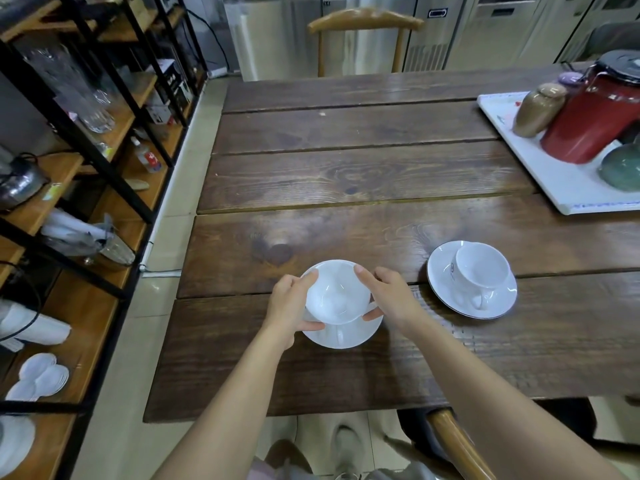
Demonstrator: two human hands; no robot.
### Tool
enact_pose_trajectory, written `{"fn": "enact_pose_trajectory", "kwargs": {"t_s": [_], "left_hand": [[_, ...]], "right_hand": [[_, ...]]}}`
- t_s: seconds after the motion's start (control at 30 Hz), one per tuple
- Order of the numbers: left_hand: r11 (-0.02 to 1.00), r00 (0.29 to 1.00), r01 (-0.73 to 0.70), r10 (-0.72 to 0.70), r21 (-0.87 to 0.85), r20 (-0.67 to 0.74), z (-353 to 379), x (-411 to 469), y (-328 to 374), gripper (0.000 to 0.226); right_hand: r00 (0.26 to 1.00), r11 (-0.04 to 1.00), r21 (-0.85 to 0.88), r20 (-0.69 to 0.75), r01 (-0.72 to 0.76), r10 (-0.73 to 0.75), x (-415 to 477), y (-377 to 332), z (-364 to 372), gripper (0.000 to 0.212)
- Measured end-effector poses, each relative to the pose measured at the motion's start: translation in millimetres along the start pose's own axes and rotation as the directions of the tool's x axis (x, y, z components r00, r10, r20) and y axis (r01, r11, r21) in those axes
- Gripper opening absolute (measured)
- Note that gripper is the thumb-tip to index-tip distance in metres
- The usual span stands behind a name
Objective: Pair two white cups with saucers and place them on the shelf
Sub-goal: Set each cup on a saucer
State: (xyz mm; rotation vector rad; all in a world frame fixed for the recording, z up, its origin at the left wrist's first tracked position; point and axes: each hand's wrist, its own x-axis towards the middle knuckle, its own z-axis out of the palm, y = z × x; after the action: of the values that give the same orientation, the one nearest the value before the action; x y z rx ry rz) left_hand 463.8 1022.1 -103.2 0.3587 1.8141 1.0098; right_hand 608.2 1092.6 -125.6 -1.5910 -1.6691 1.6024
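Note:
A white cup (337, 296) sits on a white saucer (346, 336) near the front of the dark wooden table (346, 168). My left hand (291, 303) grips the set from the left, fingers on the cup rim and under the saucer edge. From the right, my right hand (391, 294) holds the same cup and saucer, thumb on the rim. A second white cup (479, 271) stands on its own saucer (446, 285) further right on the table, untouched. The wooden shelf (86, 317) with black metal frame stands to the left.
A white tray (554, 174) at the table's right carries a red kettle (595, 112), a tan jar (538, 109) and a green pot (621, 166). The shelf holds glasses, a metal pot, white spoons (43, 375) and plates. A chair (363, 26) stands behind the table, another by my right.

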Motion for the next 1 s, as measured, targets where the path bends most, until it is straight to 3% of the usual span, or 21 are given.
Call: {"fn": "enact_pose_trajectory", "kwargs": {"t_s": [0.33,0.4,0.5,0.57,0.63,0.7,0.73,0.87,1.0], "left_hand": [[0.990,0.987,-0.121,0.128,0.073,-0.099,-0.5,3.7,-1.2,0.022],[0.972,0.966,-0.151,0.183,0.179,-0.183,-1.0,5.8,-5.3,0.026],[0.964,0.959,-0.121,0.174,0.236,-0.222,-7.2,9.7,-10.8,0.054],[0.999,0.995,-0.008,0.012,0.043,-0.099,-10.6,8.5,-12.6,0.068],[0.993,0.995,0.099,-0.097,-0.069,0.028,-12.4,5.1,-13.5,0.060],[0.993,0.992,0.107,-0.103,-0.045,0.072,-12.6,4.7,-14.8,0.045],[0.994,0.992,0.102,-0.099,-0.039,0.076,-12.7,5.4,-15.8,0.039],[0.990,0.989,0.121,-0.113,-0.077,0.100,-20.6,6.2,-15.9,0.026],[0.990,0.991,0.085,-0.072,-0.111,0.114,-35.9,-0.2,-11.1,0.022]], "right_hand": [[0.972,0.996,0.066,-0.232,0.058,-0.041,-10.7,8.8,-7.3,0.030],[0.957,0.998,0.037,-0.288,0.050,-0.037,-10.1,12.0,-8.2,0.031],[0.980,0.995,0.095,-0.195,-0.026,0.044,-7.6,17.6,-8.9,0.057],[0.988,0.974,0.192,-0.074,-0.121,0.137,-4.0,23.2,-6.5,0.071],[0.982,0.951,0.251,-0.004,-0.180,0.187,-2.9,24.6,-3.7,0.082],[0.977,0.941,0.263,0.036,-0.213,0.211,-2.8,23.4,-0.8,0.097],[0.974,0.938,0.264,0.041,-0.224,0.221,-2.3,23.1,0.3,0.096],[0.979,0.946,0.266,-0.030,-0.187,0.202,-0.1,21.4,3.3,0.047],[0.992,0.961,0.257,-0.037,-0.104,0.117,-2.7,4.6,6.2,0.039]]}}
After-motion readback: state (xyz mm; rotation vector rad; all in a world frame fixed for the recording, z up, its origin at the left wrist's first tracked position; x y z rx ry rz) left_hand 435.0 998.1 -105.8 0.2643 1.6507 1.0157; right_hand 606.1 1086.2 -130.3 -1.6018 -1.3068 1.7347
